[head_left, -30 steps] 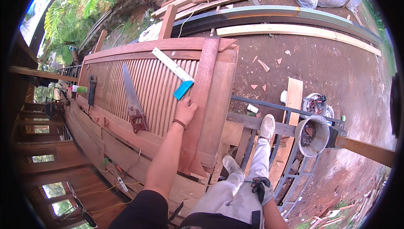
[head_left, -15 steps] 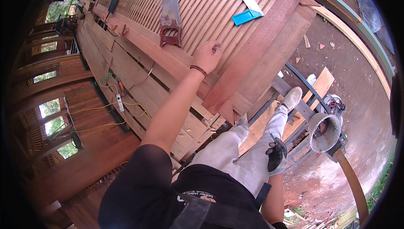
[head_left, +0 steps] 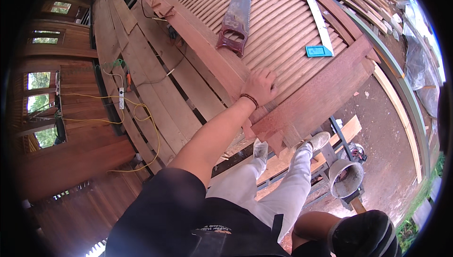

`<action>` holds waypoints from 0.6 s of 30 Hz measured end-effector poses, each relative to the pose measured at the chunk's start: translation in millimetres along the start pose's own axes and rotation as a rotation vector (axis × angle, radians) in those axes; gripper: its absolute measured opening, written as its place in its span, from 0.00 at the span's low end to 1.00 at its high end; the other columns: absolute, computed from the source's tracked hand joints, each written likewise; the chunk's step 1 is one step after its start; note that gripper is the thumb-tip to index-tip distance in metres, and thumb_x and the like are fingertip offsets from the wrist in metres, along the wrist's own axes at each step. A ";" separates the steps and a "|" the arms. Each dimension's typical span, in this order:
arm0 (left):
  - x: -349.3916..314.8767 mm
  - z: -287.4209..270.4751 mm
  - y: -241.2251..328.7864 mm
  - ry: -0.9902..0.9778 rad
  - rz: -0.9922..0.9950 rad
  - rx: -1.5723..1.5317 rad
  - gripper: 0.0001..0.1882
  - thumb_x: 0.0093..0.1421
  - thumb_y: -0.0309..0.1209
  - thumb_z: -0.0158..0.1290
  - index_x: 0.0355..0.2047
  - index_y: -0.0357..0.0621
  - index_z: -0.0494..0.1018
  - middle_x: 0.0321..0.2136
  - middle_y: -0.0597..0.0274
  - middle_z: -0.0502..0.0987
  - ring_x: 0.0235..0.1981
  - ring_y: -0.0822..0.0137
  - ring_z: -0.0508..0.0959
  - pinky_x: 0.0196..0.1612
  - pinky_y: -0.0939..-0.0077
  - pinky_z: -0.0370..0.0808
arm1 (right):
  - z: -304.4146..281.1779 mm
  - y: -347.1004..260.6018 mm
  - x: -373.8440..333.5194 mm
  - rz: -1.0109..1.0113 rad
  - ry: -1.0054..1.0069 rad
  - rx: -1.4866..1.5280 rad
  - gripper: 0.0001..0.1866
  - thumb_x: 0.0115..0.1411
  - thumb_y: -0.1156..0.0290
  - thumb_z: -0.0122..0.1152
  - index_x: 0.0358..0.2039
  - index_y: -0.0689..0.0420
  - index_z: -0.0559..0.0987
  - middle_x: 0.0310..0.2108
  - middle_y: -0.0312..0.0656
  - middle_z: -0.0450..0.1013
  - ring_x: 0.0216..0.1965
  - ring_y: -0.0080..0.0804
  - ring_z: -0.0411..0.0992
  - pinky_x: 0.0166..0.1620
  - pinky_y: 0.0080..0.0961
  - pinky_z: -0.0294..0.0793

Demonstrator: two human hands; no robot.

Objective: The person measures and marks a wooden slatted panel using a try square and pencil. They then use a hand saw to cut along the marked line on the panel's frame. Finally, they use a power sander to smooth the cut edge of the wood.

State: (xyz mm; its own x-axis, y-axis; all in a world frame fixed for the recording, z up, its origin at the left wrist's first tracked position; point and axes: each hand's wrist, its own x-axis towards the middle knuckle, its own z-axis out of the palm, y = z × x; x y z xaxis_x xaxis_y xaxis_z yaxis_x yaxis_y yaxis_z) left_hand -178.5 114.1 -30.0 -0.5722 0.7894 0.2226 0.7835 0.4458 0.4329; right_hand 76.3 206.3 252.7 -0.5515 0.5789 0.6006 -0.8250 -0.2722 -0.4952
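My left hand (head_left: 259,87) rests on the lower left corner of a slatted wooden panel (head_left: 283,35), its fingers curled in with nothing visible in them. Just beyond it lies a handsaw (head_left: 235,21), its dark red handle toward me. A try square (head_left: 319,49) with a turquoise stock and pale blade lies across the slats to the right. A wide reddish board (head_left: 316,96) spans the near end of the panel. Low at the right, my right hand (head_left: 363,233) is raised in a black glove; its fingers cannot be made out.
Rough planks (head_left: 155,82) form a platform on the left, with a yellow cord (head_left: 153,122) and a white power strip (head_left: 121,97) lying there. A dirty bucket (head_left: 346,178) stands right of my legs. Timber and plastic sheeting (head_left: 420,54) lie at the far right.
My right hand, earlier low by my thigh with a thin pen-like stick, has come up close at the lower right; the stick no longer shows. My left hand remains at the panel. The view has shifted.
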 end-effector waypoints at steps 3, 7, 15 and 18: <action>-1.6 1.4 -0.1 -0.021 -0.022 -0.024 0.14 0.50 0.33 0.56 0.38 0.45 0.74 0.36 0.55 0.73 0.40 0.52 0.75 0.45 0.58 0.71 | 13.4 18.0 0.7 0.008 -0.039 0.002 0.18 0.68 0.63 0.52 0.52 0.61 0.74 0.30 0.38 0.72 0.21 0.25 0.65 0.26 0.21 0.64; -2.2 -2.5 0.1 -0.011 -0.033 -0.046 0.14 0.49 0.32 0.55 0.38 0.44 0.73 0.36 0.54 0.73 0.42 0.53 0.74 0.50 0.58 0.70 | 18.3 37.0 -0.1 0.041 -0.062 0.007 0.18 0.68 0.62 0.53 0.52 0.61 0.74 0.29 0.37 0.71 0.22 0.25 0.65 0.26 0.21 0.63; -4.2 0.8 -0.6 0.033 -0.013 -0.063 0.13 0.48 0.32 0.56 0.34 0.42 0.72 0.35 0.54 0.72 0.43 0.55 0.73 0.52 0.59 0.69 | 17.1 64.1 16.1 0.043 -0.116 0.033 0.19 0.67 0.61 0.54 0.52 0.60 0.74 0.28 0.35 0.70 0.22 0.24 0.66 0.27 0.21 0.62; -2.9 -1.2 0.2 0.020 -0.011 -0.053 0.13 0.48 0.33 0.56 0.34 0.42 0.72 0.35 0.54 0.72 0.43 0.55 0.73 0.50 0.60 0.69 | 15.3 68.3 30.4 0.020 -0.135 0.028 0.20 0.66 0.60 0.54 0.51 0.60 0.74 0.27 0.34 0.69 0.23 0.23 0.66 0.28 0.21 0.61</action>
State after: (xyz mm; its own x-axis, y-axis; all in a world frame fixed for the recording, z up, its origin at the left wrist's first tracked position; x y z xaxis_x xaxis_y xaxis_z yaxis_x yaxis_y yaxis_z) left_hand -176.9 111.5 -29.5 -0.5857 0.7758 0.2345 0.7634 0.4309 0.4813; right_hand 1.3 193.5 246.6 -0.5775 0.4650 0.6710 -0.8160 -0.3047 -0.4912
